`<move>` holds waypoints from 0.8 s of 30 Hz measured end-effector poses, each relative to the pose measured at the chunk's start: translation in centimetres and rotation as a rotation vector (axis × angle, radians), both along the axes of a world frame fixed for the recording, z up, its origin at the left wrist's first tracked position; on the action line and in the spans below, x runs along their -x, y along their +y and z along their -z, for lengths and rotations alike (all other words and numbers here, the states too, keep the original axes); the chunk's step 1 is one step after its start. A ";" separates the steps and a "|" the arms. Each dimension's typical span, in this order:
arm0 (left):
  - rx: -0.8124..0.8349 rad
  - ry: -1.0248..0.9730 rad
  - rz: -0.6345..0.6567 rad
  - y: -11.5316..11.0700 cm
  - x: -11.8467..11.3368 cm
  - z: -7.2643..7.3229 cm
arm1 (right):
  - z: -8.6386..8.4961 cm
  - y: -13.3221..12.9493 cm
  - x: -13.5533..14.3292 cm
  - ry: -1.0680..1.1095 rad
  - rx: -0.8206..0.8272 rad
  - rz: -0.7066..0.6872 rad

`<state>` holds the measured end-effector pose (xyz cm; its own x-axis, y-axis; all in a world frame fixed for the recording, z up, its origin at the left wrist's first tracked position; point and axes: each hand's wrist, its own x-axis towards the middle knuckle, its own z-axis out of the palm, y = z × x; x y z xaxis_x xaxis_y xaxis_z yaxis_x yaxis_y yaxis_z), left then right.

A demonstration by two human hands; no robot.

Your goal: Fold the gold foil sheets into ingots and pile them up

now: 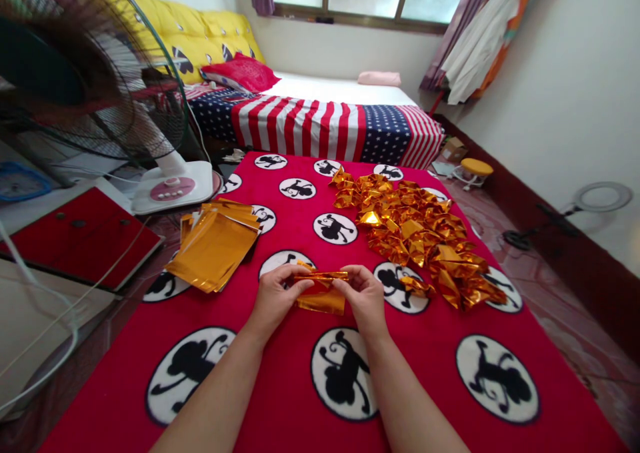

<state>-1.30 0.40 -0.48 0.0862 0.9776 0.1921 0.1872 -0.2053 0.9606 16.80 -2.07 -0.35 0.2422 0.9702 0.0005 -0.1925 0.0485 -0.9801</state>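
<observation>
A sheet of shiny gold foil paper (320,302) is pinched between my two hands, its upper part folded into a narrow strip and a flat part hanging below. My left hand (278,296) grips the strip's left end with thumb and fingers. At the right end, my right hand (365,300) holds it the same way. To the left lies a stack of flat gold foil sheets (215,245), its edges uneven. A heap of folded gold foil pieces (405,223) spreads over the right side of the cloth, with one small piece near my right hand.
A red cloth (280,400) with white circles and black monkey figures covers the work surface. At left stand a fan (173,183) and a red panel (85,236). Behind is a bed with a striped and starred cover (300,126). A yellow stool (477,167) sits at right.
</observation>
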 end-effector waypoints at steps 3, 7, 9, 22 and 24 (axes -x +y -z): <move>0.000 -0.024 -0.025 0.1 0.0 0.3 | -0.1 0.0 0.1 0.028 -0.015 0.021; 0.010 -0.054 -0.055 0.2 0.0 0.7 | 0.1 -0.1 0.0 0.011 -0.026 0.042; 0.018 -0.065 -0.048 0.2 0.0 0.8 | 0.1 -0.2 -0.1 -0.037 -0.055 0.055; -0.056 -0.032 0.002 0.2 0.2 0.5 | 0.0 -0.1 -0.9 -0.132 -0.148 -0.057; -0.080 -0.013 0.006 0.1 0.1 0.2 | 0.1 0.0 -1.0 -0.102 -0.133 -0.064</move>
<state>-1.41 0.54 -0.65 0.0888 0.9586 0.2704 0.1731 -0.2822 0.9436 17.77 -2.12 -0.40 0.1720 0.9735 0.1509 -0.0992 0.1695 -0.9805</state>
